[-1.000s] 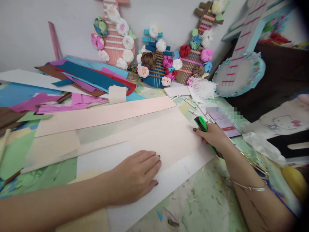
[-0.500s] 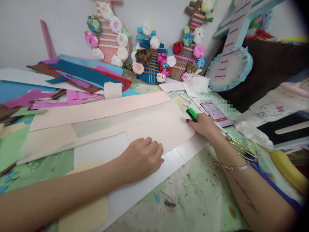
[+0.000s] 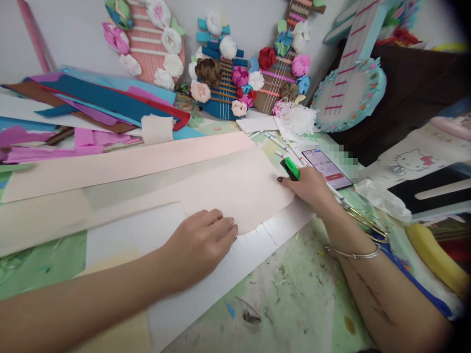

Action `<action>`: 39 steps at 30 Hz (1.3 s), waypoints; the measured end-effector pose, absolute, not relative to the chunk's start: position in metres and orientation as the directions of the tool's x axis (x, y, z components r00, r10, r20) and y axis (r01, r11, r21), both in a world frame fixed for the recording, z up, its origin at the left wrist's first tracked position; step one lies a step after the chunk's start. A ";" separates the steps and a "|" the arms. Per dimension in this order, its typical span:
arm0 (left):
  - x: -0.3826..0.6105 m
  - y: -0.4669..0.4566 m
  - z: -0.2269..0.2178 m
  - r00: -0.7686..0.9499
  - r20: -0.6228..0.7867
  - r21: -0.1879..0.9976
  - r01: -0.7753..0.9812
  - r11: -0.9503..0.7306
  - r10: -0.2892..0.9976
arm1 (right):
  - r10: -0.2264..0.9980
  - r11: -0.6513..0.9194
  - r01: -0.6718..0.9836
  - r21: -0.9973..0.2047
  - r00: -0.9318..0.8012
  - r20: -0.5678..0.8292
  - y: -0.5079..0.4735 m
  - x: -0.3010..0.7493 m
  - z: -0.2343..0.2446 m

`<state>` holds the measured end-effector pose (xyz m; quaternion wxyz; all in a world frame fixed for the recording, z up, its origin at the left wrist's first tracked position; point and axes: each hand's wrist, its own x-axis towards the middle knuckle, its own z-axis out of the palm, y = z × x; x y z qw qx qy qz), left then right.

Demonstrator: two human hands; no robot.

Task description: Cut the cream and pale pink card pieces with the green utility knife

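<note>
A wide sheet of cream paper point(image 3: 235, 181) lies across a white board point(image 3: 206, 289) on the table. My left hand point(image 3: 206, 240) is on the sheet's near edge, fingers curled and pressed together on the paper; its thumb is mostly hidden. At the sheet's right end, my right hand point(image 3: 309, 185) grips a small green-and-black tool point(image 3: 290, 168) that looks like a utility knife. That hand's thumb rests by the paper, while the other fingers are largely hidden. Short dark lines mark the board between my hands. A pale peach paper strip point(image 3: 140, 164) lies just beyond the sheet.
Coloured paper strips point(image 3: 110, 108) are piled at the back left. Flower-trimmed model instruments point(image 3: 221, 93) lean on the wall. Beside my right hand lie a phone point(image 3: 327, 169), several pens point(image 3: 281, 142) and gold-handled scissors point(image 3: 368, 223). A yellow curved object point(image 3: 436, 260) is at the right.
The cream paper and the peach strip appear further left and slightly nearer as the view shifts. My left hand has moved slightly left; my right hand still grips the green tool.
</note>
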<state>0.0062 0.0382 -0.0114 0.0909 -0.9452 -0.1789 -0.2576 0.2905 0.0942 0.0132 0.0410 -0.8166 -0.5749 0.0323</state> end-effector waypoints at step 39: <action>0.005 0.052 -0.012 0.769 0.584 0.082 0.263 -0.961 0.261 | 0.947 -0.255 0.964 0.082 0.232 0.221 0.082 0.268 0.007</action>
